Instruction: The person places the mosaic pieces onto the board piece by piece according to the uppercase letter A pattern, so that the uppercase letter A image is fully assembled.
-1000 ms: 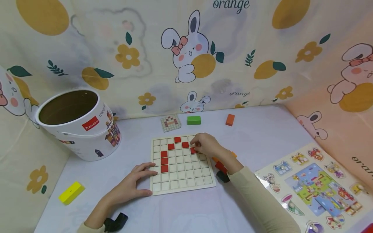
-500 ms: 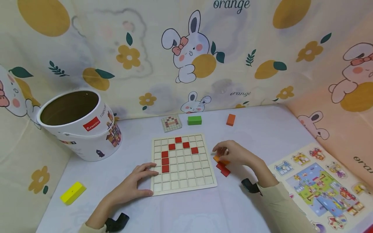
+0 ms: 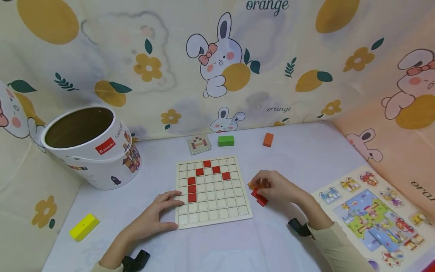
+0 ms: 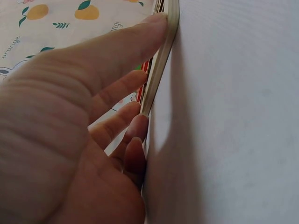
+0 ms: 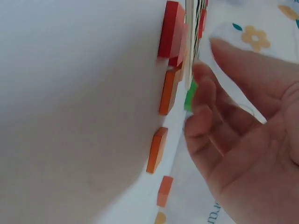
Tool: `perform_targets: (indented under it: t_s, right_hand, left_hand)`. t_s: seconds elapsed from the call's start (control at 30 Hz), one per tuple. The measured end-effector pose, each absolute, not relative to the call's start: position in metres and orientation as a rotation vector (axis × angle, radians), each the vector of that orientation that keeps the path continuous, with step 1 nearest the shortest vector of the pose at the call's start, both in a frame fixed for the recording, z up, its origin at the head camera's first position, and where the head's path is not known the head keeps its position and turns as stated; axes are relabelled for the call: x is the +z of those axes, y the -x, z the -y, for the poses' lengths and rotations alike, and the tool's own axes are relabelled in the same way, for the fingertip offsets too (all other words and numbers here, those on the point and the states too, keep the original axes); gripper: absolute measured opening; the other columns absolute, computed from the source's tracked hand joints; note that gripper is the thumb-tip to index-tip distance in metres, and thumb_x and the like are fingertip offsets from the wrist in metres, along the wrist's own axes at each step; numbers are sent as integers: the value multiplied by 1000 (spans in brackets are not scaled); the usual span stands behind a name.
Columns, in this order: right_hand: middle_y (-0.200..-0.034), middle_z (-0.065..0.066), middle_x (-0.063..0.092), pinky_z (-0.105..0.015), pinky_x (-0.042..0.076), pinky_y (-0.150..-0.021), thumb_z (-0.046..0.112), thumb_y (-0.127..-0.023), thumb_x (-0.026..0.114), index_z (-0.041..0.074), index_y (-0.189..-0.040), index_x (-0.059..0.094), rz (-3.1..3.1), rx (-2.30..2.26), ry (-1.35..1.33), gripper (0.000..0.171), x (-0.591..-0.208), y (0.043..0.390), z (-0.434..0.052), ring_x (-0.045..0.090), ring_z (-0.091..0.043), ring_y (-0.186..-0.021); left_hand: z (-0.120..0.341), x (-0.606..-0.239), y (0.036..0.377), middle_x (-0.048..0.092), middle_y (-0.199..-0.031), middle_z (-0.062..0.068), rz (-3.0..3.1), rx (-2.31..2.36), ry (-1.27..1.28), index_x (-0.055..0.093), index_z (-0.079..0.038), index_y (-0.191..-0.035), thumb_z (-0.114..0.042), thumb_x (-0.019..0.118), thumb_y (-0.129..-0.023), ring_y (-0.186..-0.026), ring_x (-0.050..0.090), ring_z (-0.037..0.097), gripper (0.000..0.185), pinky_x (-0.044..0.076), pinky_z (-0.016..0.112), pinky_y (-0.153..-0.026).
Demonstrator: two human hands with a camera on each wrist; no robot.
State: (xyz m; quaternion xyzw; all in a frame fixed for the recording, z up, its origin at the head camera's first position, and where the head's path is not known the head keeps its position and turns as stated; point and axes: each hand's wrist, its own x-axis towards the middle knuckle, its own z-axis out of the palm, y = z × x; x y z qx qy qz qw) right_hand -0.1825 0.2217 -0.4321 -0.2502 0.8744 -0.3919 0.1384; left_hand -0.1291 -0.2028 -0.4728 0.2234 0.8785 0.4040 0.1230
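While the square wooden grid board [image 3: 213, 190], filled with seven red tiles [image 3: 192, 188], is steadied by the flat, relaxed left hand [image 3: 157, 215], loose red and orange tiles [image 3: 259, 196] beside it are pinched by the right hand [image 3: 276, 186], the open white cardboard bucket [image 3: 93, 146] standing apart.

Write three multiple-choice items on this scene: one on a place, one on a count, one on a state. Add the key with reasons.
1. Where does the left hand rest?
A. in the bucket
B. on the grid board's left edge
C. on the yellow block

2. How many red tiles lie in the grid board?
A. three
B. seven
C. twelve

3. How is the bucket?
A. open, tilted
B. lidded
C. upside down

Key: 1 B, its fingers touch that edge. 2 B, seven cells are filled. 3 A, its dark inside shows and it leans.
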Motion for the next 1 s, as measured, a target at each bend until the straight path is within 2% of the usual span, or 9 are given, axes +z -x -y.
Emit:
perform_targets:
  t_s: [0.07, 0.13, 0.27, 0.37, 0.53, 0.63, 0.73, 0.87, 1.0]
  right_hand:
    - [-109, -6, 69, -37, 53, -78, -1, -88, 68, 4, -112, 69, -2577, -1134, 753, 25, -432, 185, -215, 58, -26, -96]
    - [-124, -11, 65, -50, 49, -93, 10, -91, 70, 2, -124, 65, -2627, -1066, 804, 34, -432, 186, -206, 55, -33, -116]
    - [-158, -12, 36, -71, 20, -111, 38, -96, 65, 5, -149, 45, -2665, -800, 896, 66, -433, 184, -186, 18, -41, -148]
    - [-163, -6, 26, -71, 7, -113, 52, -97, 58, 9, -153, 39, -2627, -704, 884, 73, -435, 181, -173, 4, -38, -151]
    - [-164, -3, 24, -68, 2, -115, 52, -98, 55, 9, -153, 40, -2601, -714, 826, 71, -434, 178, -166, 1, -33, -152]
    - [-160, -12, 31, -68, 10, -115, 40, -96, 64, 7, -147, 48, -2651, -760, 860, 63, -431, 178, -175, 9, -38, -151]
    - [-147, -16, 47, -66, 24, -112, 20, -89, 75, 9, -127, 65, -2691, -832, 879, 41, -429, 179, -190, 27, -42, -143]
    - [-118, -3, 56, -52, 39, -99, 5, -77, 84, 17, -99, 73, -2703, -865, 836, 27, -432, 178, -208, 43, -31, -121]
    - [-99, 4, 54, -39, 39, -84, 6, -75, 85, 19, -94, 76, -2709, -836, 793, 25, -437, 177, -219, 45, -21, -102]
  left_hand:
    - [203, -473, 129, 39, -153, 3, -2566, 1174, -652, 65, -25, -128, -38, 84, -79, -144, 28, 39, 55, 28, 64, -111]
    - [203, -473, 129, 39, -153, 4, -2568, 1171, -659, 65, -25, -128, -38, 84, -79, -144, 28, 40, 55, 28, 65, -111]
    - [203, -474, 129, 39, -153, 4, -2565, 1172, -671, 65, -24, -129, -38, 84, -79, -144, 28, 40, 55, 29, 65, -110]
    - [202, -474, 129, 38, -154, 2, -2559, 1173, -661, 64, -25, -129, -37, 85, -78, -145, 27, 38, 57, 29, 63, -112]
    - [202, -473, 129, 38, -154, 3, -2557, 1183, -663, 64, -25, -129, -37, 84, -78, -145, 27, 38, 56, 29, 63, -112]
    - [202, -473, 129, 39, -153, 4, -2558, 1186, -675, 64, -25, -129, -37, 84, -79, -145, 27, 40, 55, 28, 64, -111]
    - [202, -473, 129, 39, -154, 3, -2557, 1187, -661, 65, -25, -129, -37, 85, -78, -145, 27, 38, 55, 28, 62, -112]
    - [202, -473, 129, 38, -154, 1, -2558, 1188, -634, 65, -26, -128, -36, 86, -77, -146, 26, 36, 56, 29, 61, -112]
    - [203, -473, 129, 38, -154, 1, -2564, 1188, -632, 65, -26, -128, -36, 86, -76, -146, 27, 36, 57, 29, 60, -113]
